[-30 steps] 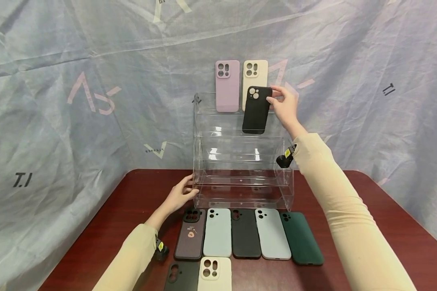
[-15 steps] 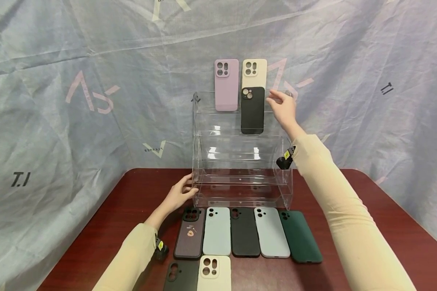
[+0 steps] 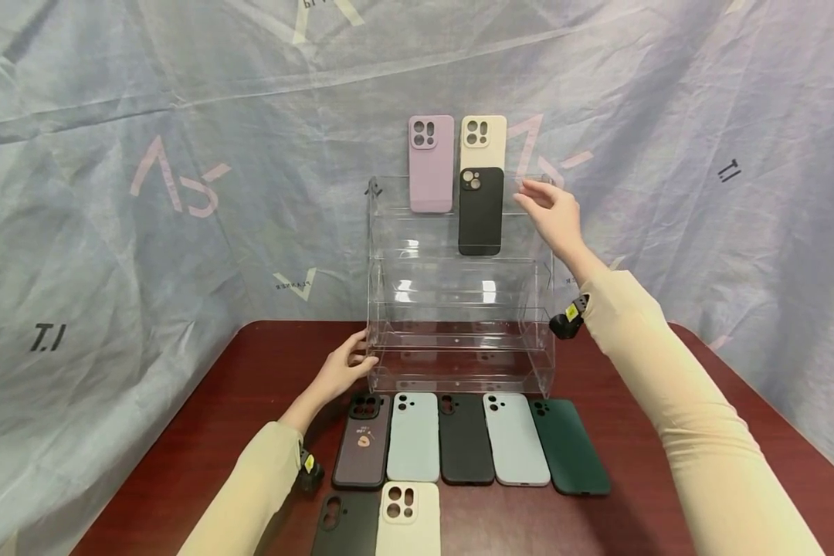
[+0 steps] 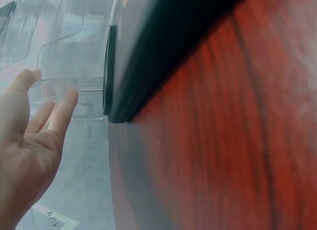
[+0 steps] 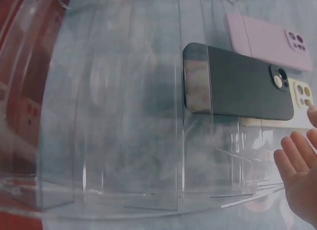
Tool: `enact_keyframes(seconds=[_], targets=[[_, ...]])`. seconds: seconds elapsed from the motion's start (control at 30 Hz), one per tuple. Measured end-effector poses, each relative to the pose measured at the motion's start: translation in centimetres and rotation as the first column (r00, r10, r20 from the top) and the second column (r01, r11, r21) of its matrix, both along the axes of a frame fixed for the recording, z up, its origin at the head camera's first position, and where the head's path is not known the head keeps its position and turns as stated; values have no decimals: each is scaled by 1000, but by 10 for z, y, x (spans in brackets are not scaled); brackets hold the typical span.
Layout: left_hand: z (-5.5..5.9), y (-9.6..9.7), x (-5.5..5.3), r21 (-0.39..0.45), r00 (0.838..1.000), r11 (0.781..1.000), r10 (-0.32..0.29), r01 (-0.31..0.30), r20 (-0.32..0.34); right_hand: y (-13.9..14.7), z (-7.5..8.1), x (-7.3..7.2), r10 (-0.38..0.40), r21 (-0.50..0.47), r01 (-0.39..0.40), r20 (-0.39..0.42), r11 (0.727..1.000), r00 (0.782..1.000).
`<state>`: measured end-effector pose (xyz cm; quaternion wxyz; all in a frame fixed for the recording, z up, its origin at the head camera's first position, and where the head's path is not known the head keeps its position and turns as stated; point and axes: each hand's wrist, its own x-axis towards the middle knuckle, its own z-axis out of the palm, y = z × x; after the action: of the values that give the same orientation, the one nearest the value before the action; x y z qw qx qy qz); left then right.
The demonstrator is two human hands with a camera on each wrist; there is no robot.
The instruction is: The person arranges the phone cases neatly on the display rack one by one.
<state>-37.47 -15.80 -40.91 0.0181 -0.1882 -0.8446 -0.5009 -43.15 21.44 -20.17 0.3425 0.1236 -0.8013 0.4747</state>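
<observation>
A black phone case (image 3: pixel 480 220) stands on an upper tier of the clear tiered display stand (image 3: pixel 459 382), overlapping the lower part of a cream phone case (image 3: pixel 484 150). To the left of these is a lilac phone case (image 3: pixel 431 174). My right hand (image 3: pixel 552 220) hovers just right of the black case and holds nothing; in the right wrist view its relaxed fingers (image 5: pixel 294 153) are apart from the cases. Down at the stand's lower left side, my left hand (image 3: pixel 338 371) touches the edge. The left wrist view has its extended fingers (image 4: pixel 63 111) against the clear plastic.
Several phone cases lie in a row before the stand: a printed dark one (image 3: pixel 364 448), two pale blue ones, a black one (image 3: pixel 466 444) and a green one (image 3: pixel 571 448). Nearer are a dark case (image 3: pixel 347 529) and a cream case (image 3: pixel 408 525). Grey cloth hangs behind the table.
The right hand set the black case upright in front of the cream case, let it go, and drew back to the right. The left hand stays in place.
</observation>
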Motion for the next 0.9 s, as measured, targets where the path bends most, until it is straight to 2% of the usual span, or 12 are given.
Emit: enact_keyframes(seconds=[0.23,0.5,0.73,0.9], targets=[[-1,1,-2,13,1000,1000,-6,6,21,6,-5,18,56,10,-56,27,998,998],[-2,-2,-4,22,1000,1000,-14,14,-15,4,-17,54,125,102,-134,89,986,988],[2,-2,-4,-56,997,998,27,-32,-76,0,-35,85,204,131,-220,125,967,971],[9,2,-6,-36,997,998,43,-45,-61,-3,-55,106,243,188,-267,141,945,960]])
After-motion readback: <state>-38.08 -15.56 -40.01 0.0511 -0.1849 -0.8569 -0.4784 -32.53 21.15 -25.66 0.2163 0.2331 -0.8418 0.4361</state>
